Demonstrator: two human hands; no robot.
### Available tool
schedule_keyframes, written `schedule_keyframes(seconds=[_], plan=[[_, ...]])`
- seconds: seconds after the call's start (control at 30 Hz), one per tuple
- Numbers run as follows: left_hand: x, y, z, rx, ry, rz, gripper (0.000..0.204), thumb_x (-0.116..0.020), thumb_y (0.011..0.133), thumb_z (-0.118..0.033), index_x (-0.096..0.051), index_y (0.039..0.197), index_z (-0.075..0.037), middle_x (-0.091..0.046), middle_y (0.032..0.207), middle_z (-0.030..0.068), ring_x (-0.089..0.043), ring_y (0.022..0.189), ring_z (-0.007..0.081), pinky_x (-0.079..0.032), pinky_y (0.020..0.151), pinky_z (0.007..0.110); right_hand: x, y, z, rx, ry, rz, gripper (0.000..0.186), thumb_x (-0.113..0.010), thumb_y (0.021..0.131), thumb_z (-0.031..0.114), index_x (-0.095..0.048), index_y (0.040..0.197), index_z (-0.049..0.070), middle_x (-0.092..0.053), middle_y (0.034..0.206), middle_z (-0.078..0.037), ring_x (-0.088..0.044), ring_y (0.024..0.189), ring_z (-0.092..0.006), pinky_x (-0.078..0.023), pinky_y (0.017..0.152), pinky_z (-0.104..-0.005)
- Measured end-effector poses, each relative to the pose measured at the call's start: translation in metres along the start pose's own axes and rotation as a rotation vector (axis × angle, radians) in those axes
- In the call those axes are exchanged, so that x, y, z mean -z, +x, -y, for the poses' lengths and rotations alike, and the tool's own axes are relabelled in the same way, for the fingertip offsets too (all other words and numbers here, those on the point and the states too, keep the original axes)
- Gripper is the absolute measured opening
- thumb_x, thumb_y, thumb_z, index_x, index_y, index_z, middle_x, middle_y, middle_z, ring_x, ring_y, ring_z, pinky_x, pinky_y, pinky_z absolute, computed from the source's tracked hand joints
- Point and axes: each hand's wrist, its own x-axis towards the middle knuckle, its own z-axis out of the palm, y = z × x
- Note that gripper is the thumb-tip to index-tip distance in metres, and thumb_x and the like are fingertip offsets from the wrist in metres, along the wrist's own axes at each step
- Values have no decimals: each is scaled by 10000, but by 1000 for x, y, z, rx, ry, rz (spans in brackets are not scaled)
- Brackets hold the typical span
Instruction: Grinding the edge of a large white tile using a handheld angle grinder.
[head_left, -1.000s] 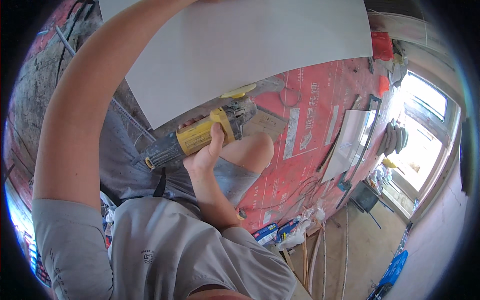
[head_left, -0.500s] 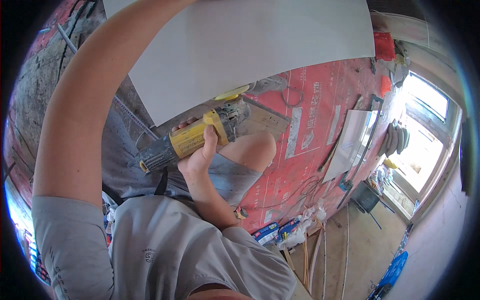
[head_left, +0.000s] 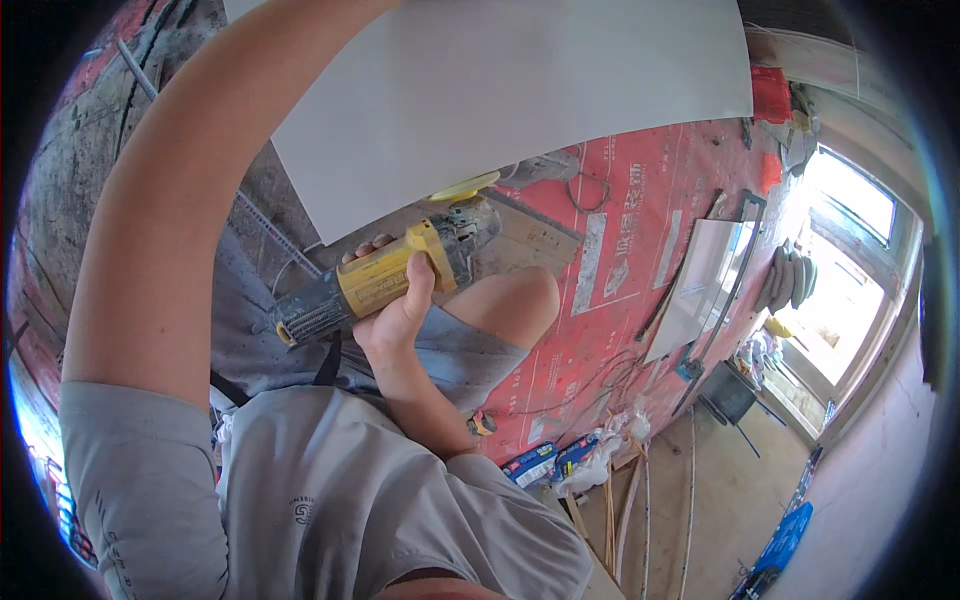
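My right hand (head_left: pixel 393 325) is wrapped round the yellow and black body of an angle grinder (head_left: pixel 378 282), thumb on top. The tool lies aslant above my lap, its dusty metal head at the upper right. My left arm (head_left: pixel 150 250) stretches up along the left side to a large white panel (head_left: pixel 500 90); the left hand is cut off by the top edge. The panel's lower corner hangs beyond the grinder. Close to the grinder head, a yellow disc-shaped thing (head_left: pixel 465 187) shows at the panel's edge, partly covered.
Red printed sheeting (head_left: pixel 560 370) covers the floor, with a wooden board (head_left: pixel 530 235) beyond my bent knee. Rightward are a smaller white panel (head_left: pixel 690 290), a black bin (head_left: pixel 728 392), blue packages (head_left: pixel 530 465) and long thin strips (head_left: pixel 645 520). A bright window stands at the right.
The white panel's lower corner has shifted slightly right and up, and my left arm has moved slightly right with it. My right hand keeps its hold on the angle grinder.
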Motion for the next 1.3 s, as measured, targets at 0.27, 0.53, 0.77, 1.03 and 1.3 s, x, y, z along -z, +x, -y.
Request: schedule_keyframes(seconds=[0.27, 0.53, 0.77, 1.03, 1.3], plan=[[-1, -3, 1, 15, 18, -20, 634, -587, 953, -353, -461, 1506, -70, -410, 1577, 208, -256, 1533, 406, -101, 1246, 641, -2, -2, -5, 13, 7, 36, 465, -678, 924, 468, -569, 1194, 105, -612, 1062, -54, -596, 967, -236, -510, 920, -458], [-2, -4, 0, 24, 18, -34, 625, -594, 948, -350, -474, 1499, -79, -415, 1576, 201, -261, 1531, 402, -104, 1245, 642, -1, -7, -13, 18, 10, -11, 462, -670, 929, 466, -566, 1200, 106, -607, 1069, -56, -589, 980, -237, -508, 921, -456], [-3, -4, 1, 31, 17, -42, 618, -600, 944, -347, -486, 1493, -87, -419, 1575, 195, -265, 1529, 399, -106, 1244, 643, -1, -10, -15, 20, 12, 46, 451, -654, 950, 455, -555, 1236, 121, -606, 1074, -59, -590, 992, -237, -509, 928, -454], [-1, -6, 0, 35, 18, -45, 610, -607, 939, -343, -499, 1487, -97, -425, 1573, 187, -269, 1527, 395, -109, 1243, 645, -3, -14, -21, 14, 0, -25, 474, -659, 938, 478, -562, 1196, 93, -604, 1070, -62, -589, 995, -244, -505, 935, -459], [-2, -6, -2, 33, 21, -49, 602, -615, 934, -340, -512, 1480, -106, -430, 1572, 180, -274, 1525, 392, -111, 1242, 646, -5, -17, -22, 4, -19, -38, 488, -662, 932, 495, -565, 1166, 78, -596, 1077, -62, -583, 996, -243, -500, 936, -459]])
